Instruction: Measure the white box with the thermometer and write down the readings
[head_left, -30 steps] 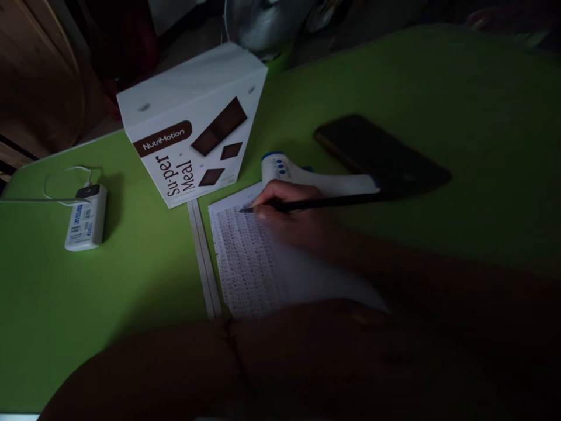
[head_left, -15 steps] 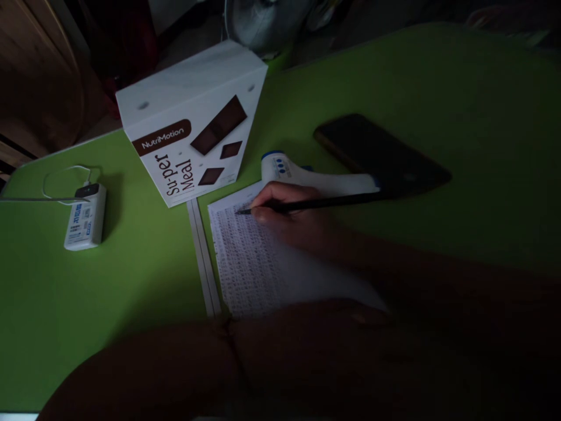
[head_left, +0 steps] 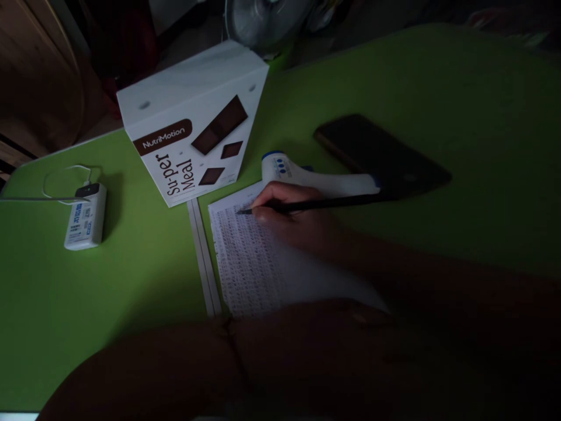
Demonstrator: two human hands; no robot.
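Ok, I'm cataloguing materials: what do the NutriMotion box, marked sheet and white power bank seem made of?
NutriMotion box: probably smooth cardboard, given its crisp edges and printed face.
Marked sheet: apparently matte paper, thin, with rows of marks.
White power bank: likely hard plastic, from its rounded edges; dim light leaves gloss open.

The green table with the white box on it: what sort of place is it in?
Probably a dimly lit room in a home, though I can't be sure. The green table holds a phone and a closely written paper, and what looks like a fan is beyond its far edge.
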